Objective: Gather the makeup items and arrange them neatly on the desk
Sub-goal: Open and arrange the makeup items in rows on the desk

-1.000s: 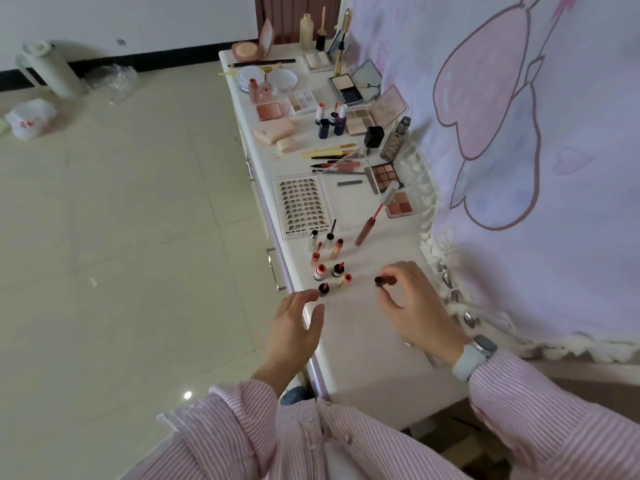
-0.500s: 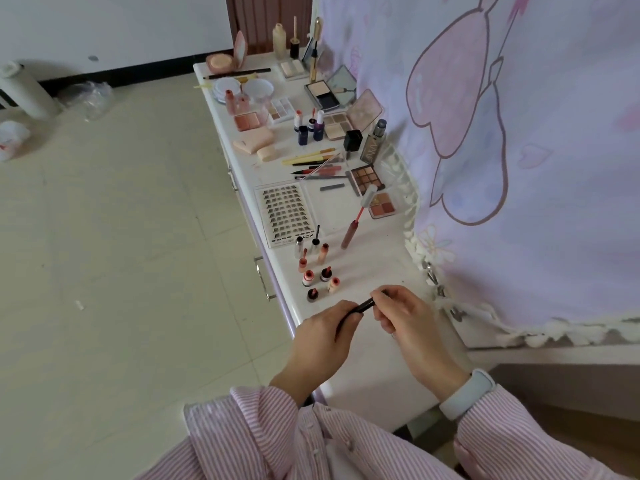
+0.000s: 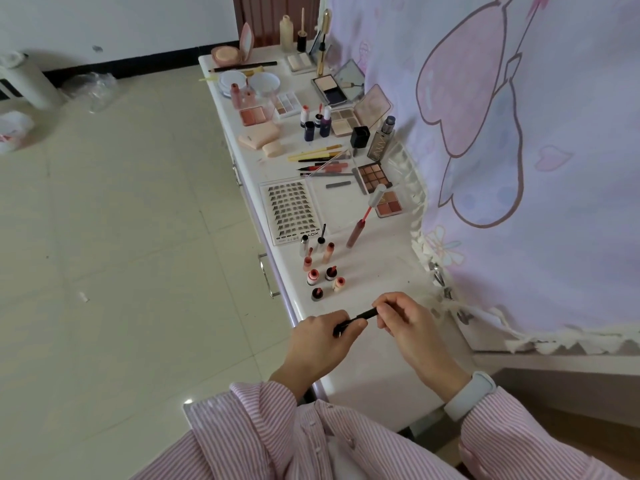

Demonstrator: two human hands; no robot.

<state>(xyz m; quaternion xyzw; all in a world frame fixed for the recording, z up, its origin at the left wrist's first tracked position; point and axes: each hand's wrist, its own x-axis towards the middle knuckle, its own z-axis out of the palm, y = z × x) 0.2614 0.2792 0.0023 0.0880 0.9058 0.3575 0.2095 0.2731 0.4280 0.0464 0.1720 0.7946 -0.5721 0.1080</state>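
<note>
Left hand (image 3: 323, 336) curled around the near end of a slim black makeup stick (image 3: 356, 318), fingers closed on it. Right hand (image 3: 403, 320) pinching the far end between thumb and fingertips, remaining fingers loosely bent; white wristband (image 3: 470, 394) at the cuff of a pink striped sleeve (image 3: 519, 434). Stick held level, just above the near part of the white surface (image 3: 377, 271), tilted slightly up toward the right hand.

Bare stretch of surface under and beyond the hands, reaching to a cluster of small upright lip bottles (image 3: 320, 271) near the left edge. Left edge dropping to a tiled floor (image 3: 121, 237), a drawer handle (image 3: 266, 275) showing on the front. Right side bounded by a pink patterned cloth (image 3: 519, 168) with a frilled hem lying along the surface.

Farther back, surface crowded: lash card (image 3: 291, 213), pink lip gloss tube (image 3: 356, 232) lying aslant with its wand drawn out, eyeshadow palettes (image 3: 375, 176), row of pencils (image 3: 318, 157), sponges (image 3: 259, 136), open compacts (image 3: 337, 88) and bottles at the far end.
</note>
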